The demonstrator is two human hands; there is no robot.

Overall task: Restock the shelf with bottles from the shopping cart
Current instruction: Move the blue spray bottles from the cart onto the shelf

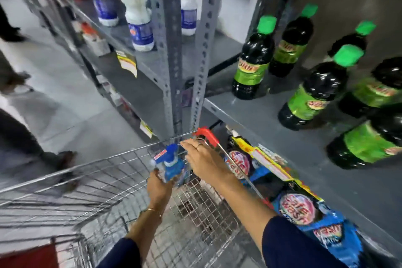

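A wire shopping cart [91, 183] stands in front of me against the grey metal shelf [256, 113]. Over the cart's far corner my left hand [159, 187] is closed around the lower body of a blue bottle with a blue cap [173, 164]. My right hand [206, 162] lies flat beside the bottle with its fingers stretched toward the cart's rim and red corner piece [206, 135]. It holds nothing that I can see. Several dark bottles with green labels and green caps [253, 65] stand on the shelf at the right.
White bottles with red caps [136, 13] stand on the shelf board to the left of the perforated uprights [171, 50]. Blue detergent packs [304, 211] fill the shelf below the green bottles. People's legs and shoes [63, 159] are on the grey floor at the left.
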